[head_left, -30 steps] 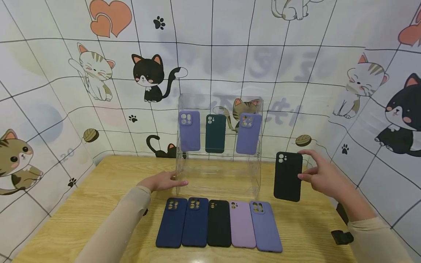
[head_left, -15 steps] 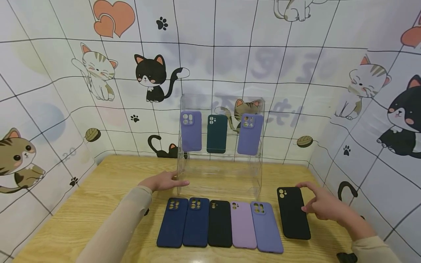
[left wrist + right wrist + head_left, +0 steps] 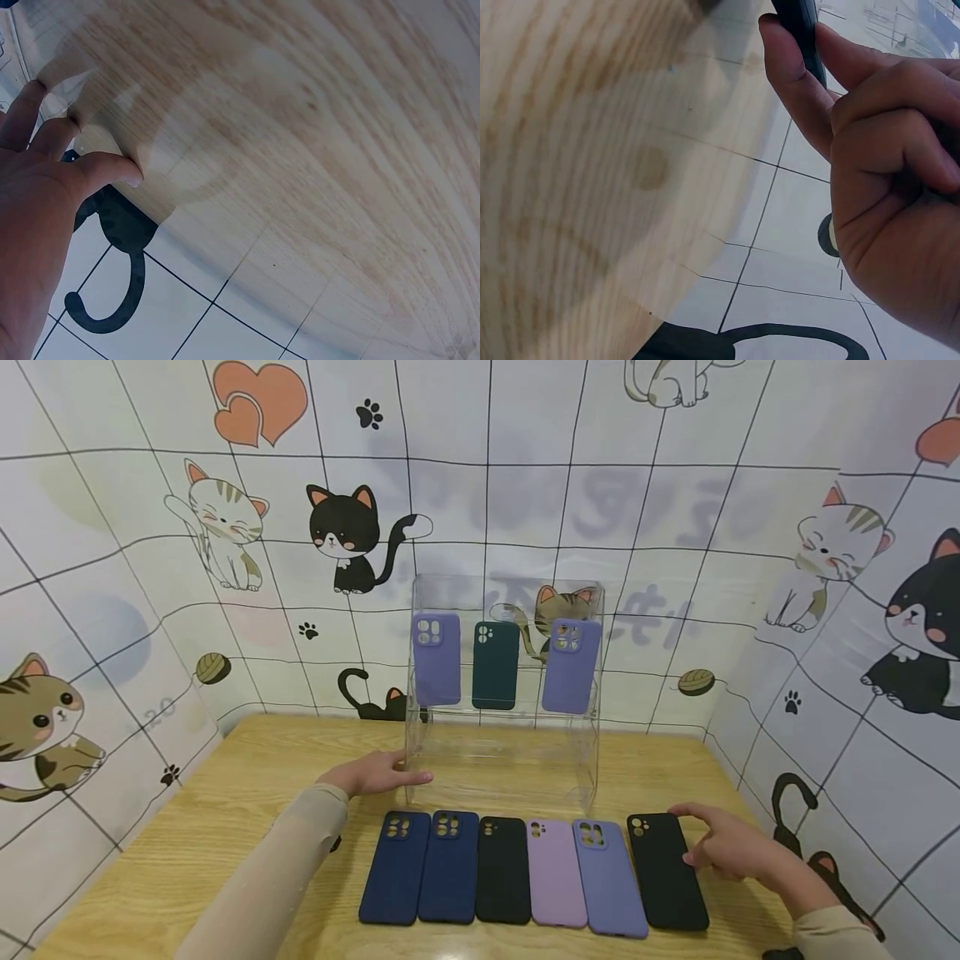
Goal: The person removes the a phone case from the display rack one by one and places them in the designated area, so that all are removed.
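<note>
A black phone case (image 3: 667,871) lies at the right end of a row on the table. My right hand (image 3: 731,843) holds its right edge; in the right wrist view the thumb and forefinger pinch a dark edge of this case (image 3: 799,30) while the other fingers curl in. My left hand (image 3: 371,774) rests at the lower left side of a clear display stand (image 3: 495,785), thumb stretched across its front corner. Its fingers lie loosely apart in the left wrist view, partly out of frame. The row also has a lilac (image 3: 557,877) and a purple case (image 3: 611,881).
Two navy phone cases (image 3: 395,877) and another black case (image 3: 503,872) fill the row's left part. On the stand's upper shelf stand a dark green case (image 3: 495,668) and two purple cases (image 3: 437,664). A cat-printed wall covering (image 3: 525,510) surrounds the wooden table (image 3: 277,752).
My right hand has lowered the black phone case from the air beside the stand to the table, beside the purple case. The left hand has stayed at the stand.
</note>
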The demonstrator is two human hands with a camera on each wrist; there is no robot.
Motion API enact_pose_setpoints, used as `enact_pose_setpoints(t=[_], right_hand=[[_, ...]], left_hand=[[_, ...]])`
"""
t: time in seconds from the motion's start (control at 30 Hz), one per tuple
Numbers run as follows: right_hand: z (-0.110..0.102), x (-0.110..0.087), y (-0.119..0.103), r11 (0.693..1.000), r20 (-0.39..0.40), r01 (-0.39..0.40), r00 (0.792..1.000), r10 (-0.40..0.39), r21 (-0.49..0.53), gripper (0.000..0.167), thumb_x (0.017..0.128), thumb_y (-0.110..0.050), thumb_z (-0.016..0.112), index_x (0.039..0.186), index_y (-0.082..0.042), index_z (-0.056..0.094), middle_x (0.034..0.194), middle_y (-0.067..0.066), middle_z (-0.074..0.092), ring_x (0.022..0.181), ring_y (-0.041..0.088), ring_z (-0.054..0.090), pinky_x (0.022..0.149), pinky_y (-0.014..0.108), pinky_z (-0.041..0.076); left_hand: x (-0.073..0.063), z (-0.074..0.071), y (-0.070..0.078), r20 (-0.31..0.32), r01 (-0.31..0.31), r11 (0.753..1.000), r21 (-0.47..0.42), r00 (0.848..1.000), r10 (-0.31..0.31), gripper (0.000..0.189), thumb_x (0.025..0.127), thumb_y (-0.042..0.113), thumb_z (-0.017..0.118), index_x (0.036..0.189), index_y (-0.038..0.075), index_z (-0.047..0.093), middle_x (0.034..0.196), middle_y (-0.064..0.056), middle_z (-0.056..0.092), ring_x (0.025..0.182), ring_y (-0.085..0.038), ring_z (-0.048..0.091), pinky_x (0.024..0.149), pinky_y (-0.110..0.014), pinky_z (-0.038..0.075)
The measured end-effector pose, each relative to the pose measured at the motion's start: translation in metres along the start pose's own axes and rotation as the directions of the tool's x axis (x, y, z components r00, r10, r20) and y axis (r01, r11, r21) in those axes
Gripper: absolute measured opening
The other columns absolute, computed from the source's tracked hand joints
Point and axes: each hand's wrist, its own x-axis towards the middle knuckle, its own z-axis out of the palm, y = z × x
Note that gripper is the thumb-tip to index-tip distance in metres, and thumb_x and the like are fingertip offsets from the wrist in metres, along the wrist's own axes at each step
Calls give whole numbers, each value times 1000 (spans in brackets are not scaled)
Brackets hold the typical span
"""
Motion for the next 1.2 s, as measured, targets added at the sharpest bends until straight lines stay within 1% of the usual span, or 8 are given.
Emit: enact_pose_setpoints(t=[0.27,0.43,0.6,0.83,0.9,1.03,1.13,1.2], right_hand=[[4,1,4,1000,19,-2,1000,2,2,78,93,2,68,160,10,30,59,-3,47,45,8,26,45,24,26],[4,1,6,1000,39,0,999,0,10,75,95,-1,69,159,11,32,62,-1,53,44,7,27,45,24,28],[4,1,8,1000,48,4,999,-5,14,75,95,-2,71,158,11,33,60,-2,51,44,6,27,45,23,28],[5,0,4,999,30,-38,999,38,-1,76,92,-4,76,157,9,38,69,1,65,45,7,26,46,24,27],[6,0,3,999,24,-42,999,42,-13,76,92,-5,77,156,9,39,64,0,58,45,7,26,45,24,27],[5,-1,0,998,9,-44,999,44,-33,73,90,-3,76,154,8,44,74,0,68,46,8,25,46,24,27],[3,-2,-5,998,4,-44,999,44,-36,72,89,0,74,154,8,44,87,7,77,47,9,23,47,25,25],[0,-2,-9,998,-5,-39,999,39,-41,73,89,0,74,155,8,44,88,9,77,48,9,23,48,25,25]], left_hand=[[0,1,0,-1,2,1000,2,1000,-2,123,86,93,51,171,9,23,166,-20,46,154,-45,43,123,-65,39],[0,1,0,-3,7,1000,-3,1000,-7,122,85,93,53,171,11,23,166,-19,47,155,-43,44,123,-64,39],[1,1,0,-4,9,1000,2,1000,-9,120,86,92,53,171,11,24,166,-19,47,154,-44,44,123,-64,39],[-1,1,2,-7,15,1000,14,1000,-15,120,87,91,53,170,9,25,167,-20,46,154,-45,43,122,-66,39],[-1,1,2,-9,13,1000,13,1000,-13,120,87,91,53,170,9,25,166,-20,46,154,-46,44,122,-66,40],[-1,1,2,-9,10,1000,9,1000,-10,120,88,91,53,170,9,25,165,-21,48,153,-46,45,121,-66,40],[-1,1,1,-8,12,1000,8,1000,-12,120,88,91,53,171,9,25,165,-20,48,154,-45,44,122,-65,40],[-1,1,1,-6,14,1000,7,1000,-14,120,87,91,52,171,10,25,165,-20,47,154,-44,44,122,-65,39]])
